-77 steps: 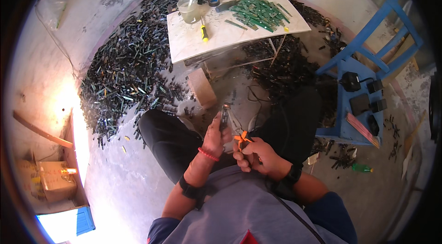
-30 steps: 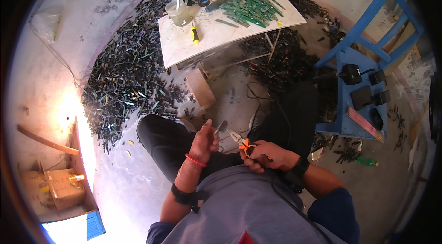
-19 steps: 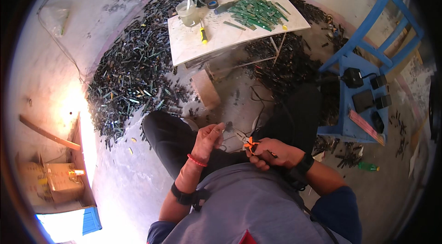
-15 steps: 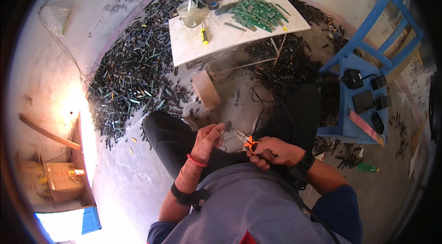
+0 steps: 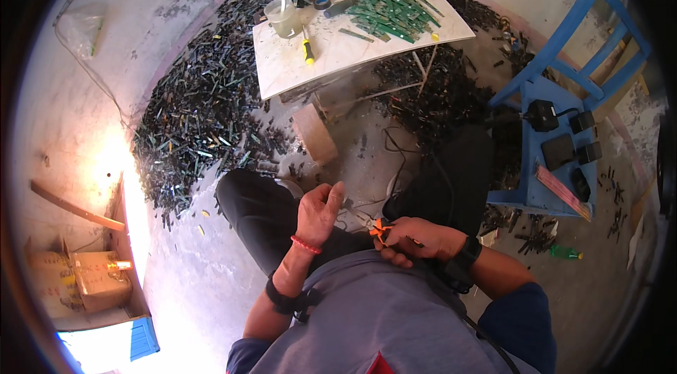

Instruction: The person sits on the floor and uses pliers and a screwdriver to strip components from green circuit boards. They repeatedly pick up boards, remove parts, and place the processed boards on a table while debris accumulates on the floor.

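Orange-handled pliers [image 5: 381, 227] are gripped in my right hand [image 5: 417, 236], their metal jaws pointing left over my lap. Close to the jaw tips, my left hand [image 5: 321, 213] is closed with its thumb uppermost. A small dark piece [image 5: 348, 203] shows at its fingertips, though its kind is too small and blurred to make out. Whether the jaws touch the piece I cannot tell. A red bead bracelet circles my left wrist.
Ahead stands a white-topped table [image 5: 282, 70] with green circuit-board strips [image 5: 391, 14], a plastic tub [image 5: 283, 21], a yellow-handled screwdriver [image 5: 308, 51] and a tape roll [image 5: 322, 3]. Dark strips [image 5: 204, 106] cover the floor at left. Black adapters [image 5: 541, 116] rest on a blue chair [image 5: 529, 155] at right.
My left hand has turned, bringing its thumb uppermost, and has risen slightly. The pliers have shifted a little down beside it, still in my right hand.
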`<action>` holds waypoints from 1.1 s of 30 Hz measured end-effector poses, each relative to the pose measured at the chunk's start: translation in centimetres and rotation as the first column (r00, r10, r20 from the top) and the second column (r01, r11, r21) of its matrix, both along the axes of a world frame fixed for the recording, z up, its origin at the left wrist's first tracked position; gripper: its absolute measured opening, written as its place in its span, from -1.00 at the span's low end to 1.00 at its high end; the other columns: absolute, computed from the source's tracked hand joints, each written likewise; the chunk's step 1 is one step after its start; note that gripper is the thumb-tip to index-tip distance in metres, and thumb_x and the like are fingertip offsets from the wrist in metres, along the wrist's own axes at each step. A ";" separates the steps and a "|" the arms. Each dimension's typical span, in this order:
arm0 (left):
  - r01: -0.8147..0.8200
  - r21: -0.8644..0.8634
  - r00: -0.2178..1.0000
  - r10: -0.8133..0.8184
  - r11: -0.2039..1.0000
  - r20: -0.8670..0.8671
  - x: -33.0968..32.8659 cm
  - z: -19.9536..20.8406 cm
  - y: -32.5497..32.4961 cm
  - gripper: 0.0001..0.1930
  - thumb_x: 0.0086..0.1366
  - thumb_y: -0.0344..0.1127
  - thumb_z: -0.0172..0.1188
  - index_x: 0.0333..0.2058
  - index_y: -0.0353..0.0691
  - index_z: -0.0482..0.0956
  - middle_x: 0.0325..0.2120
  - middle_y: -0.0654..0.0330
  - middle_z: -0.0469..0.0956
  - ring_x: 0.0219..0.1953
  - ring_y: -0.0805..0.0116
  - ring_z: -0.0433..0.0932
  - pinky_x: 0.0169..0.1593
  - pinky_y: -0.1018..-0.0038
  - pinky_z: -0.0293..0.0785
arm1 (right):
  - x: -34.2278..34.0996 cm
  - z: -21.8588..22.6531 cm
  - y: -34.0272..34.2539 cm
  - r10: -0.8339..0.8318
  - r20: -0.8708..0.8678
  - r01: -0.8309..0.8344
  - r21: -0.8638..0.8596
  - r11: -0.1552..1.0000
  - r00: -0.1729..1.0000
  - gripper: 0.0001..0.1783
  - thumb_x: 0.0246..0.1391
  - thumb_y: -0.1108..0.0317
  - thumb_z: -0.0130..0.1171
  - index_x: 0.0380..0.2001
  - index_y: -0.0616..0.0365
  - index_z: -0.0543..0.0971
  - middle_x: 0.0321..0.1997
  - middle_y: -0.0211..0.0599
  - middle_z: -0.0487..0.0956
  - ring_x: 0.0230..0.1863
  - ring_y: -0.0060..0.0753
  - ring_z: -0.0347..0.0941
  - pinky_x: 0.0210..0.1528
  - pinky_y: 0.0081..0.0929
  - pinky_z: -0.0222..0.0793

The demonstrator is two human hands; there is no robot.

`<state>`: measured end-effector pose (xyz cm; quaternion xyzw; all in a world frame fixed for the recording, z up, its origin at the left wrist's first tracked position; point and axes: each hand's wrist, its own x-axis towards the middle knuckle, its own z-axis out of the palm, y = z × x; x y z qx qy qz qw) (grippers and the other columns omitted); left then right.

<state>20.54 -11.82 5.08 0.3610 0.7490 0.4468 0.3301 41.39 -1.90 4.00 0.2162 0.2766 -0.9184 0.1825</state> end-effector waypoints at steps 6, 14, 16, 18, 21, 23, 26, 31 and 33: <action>0.009 -0.064 0.958 -0.026 0.998 -0.284 1.3 1.1 1.0 -0.55 0.25 -0.02 0.03 -0.60 -0.33 0.44 -0.71 -0.07 0.39 -0.56 -0.09 0.42 -0.49 0.22 0.29 | 0.4 -0.8 0.0 0.023 -0.087 -0.023 0.004 1.000 0.996 -0.73 -0.07 0.28 0.04 -0.33 0.25 0.43 -0.51 -0.28 0.44 -0.62 -0.47 0.35 -0.64 -0.54 0.25; 0.110 -0.010 0.994 -0.110 0.994 0.015 0.6 -2.1 1.5 -0.40 0.32 0.11 -0.12 -0.63 -0.39 0.38 -0.76 0.00 0.21 -0.64 0.35 0.31 -0.49 0.30 0.27 | -0.3 1.7 -0.2 0.051 0.035 -0.054 0.104 0.993 0.998 -0.77 -0.12 0.37 0.03 -0.35 0.26 0.44 -0.54 -0.31 0.44 -0.63 -0.51 0.35 -0.64 -0.56 0.27; 0.112 -0.023 0.985 -0.108 0.993 0.135 0.5 -3.2 1.3 -0.38 0.31 0.13 -0.12 -0.63 -0.40 0.37 -0.76 0.08 0.20 -0.61 0.49 0.24 -0.50 0.36 0.27 | -0.3 2.5 -0.1 0.085 0.070 -0.100 0.244 0.965 0.994 -0.78 -0.13 0.37 0.03 -0.37 0.26 0.44 -0.56 -0.34 0.43 -0.63 -0.53 0.35 -0.64 -0.57 0.26; 0.127 -0.042 0.961 -0.113 0.991 0.252 0.3 -3.3 1.3 -0.39 0.31 0.12 -0.11 -0.62 -0.40 0.37 -0.76 0.13 0.24 -0.62 0.50 0.25 -0.51 0.39 0.27 | -0.3 3.2 -0.1 0.122 0.121 -0.161 0.409 0.898 0.985 -0.78 -0.14 0.36 0.04 -0.39 0.25 0.45 -0.58 -0.37 0.43 -0.62 -0.57 0.35 -0.64 -0.58 0.26; 0.146 -0.035 0.913 -0.121 0.989 0.390 0.5 -2.7 1.7 -0.44 0.33 0.06 -0.11 -0.62 -0.34 0.44 -0.74 0.26 0.32 -0.64 0.55 0.27 -0.53 0.52 0.23 | -0.2 3.3 0.3 0.160 0.217 -0.262 0.611 0.747 0.963 -0.76 -0.18 0.33 0.07 -0.40 0.27 0.46 -0.58 -0.27 0.47 -0.60 -0.41 0.42 -0.58 -0.49 0.32; 0.180 -0.064 0.891 -0.135 0.981 0.433 0.5 -2.7 1.8 -0.48 0.35 0.03 -0.11 -0.58 -0.31 0.48 -0.72 0.31 0.35 -0.65 0.58 0.28 -0.56 0.58 0.21 | 0.0 3.2 0.3 0.212 0.158 -0.231 0.895 0.382 0.964 -0.74 -0.19 0.33 0.10 -0.40 0.27 0.46 -0.55 -0.16 0.51 -0.56 -0.25 0.46 -0.51 -0.41 0.36; 0.257 -0.215 0.911 -0.162 0.942 0.378 0.4 -3.7 2.3 -0.55 0.35 0.01 -0.12 -0.41 -0.30 0.51 -0.72 0.32 0.35 -0.67 0.57 0.29 -0.61 0.58 0.21 | -0.3 4.7 0.4 0.279 0.211 -0.202 0.978 -0.058 0.937 -0.74 -0.21 0.33 0.14 -0.42 0.29 0.46 -0.52 -0.05 0.52 -0.50 -0.07 0.47 -0.43 -0.31 0.38; 0.310 -0.254 0.944 -0.263 0.916 0.202 0.8 -5.3 2.7 -0.57 0.34 0.00 -0.10 -0.28 -0.31 0.49 -0.74 0.32 0.33 -0.71 0.53 0.29 -0.67 0.56 0.19 | -0.8 4.6 0.9 0.301 0.211 -0.036 0.867 -0.496 0.930 -0.76 -0.25 0.35 0.16 -0.48 0.28 0.45 -0.53 -0.08 0.50 -0.48 -0.06 0.47 -0.43 -0.27 0.39; 0.405 -0.163 0.914 -0.396 0.900 0.086 0.7 -7.0 2.6 -0.54 0.32 0.03 -0.08 -0.37 -0.32 0.49 -0.75 0.30 0.33 -0.74 0.50 0.29 -0.69 0.54 0.18 | -1.1 4.5 1.1 0.311 0.228 0.009 0.795 -0.607 0.923 -0.79 -0.27 0.40 0.11 -0.49 0.29 0.46 -0.54 -0.06 0.50 -0.50 -0.06 0.48 -0.44 -0.28 0.39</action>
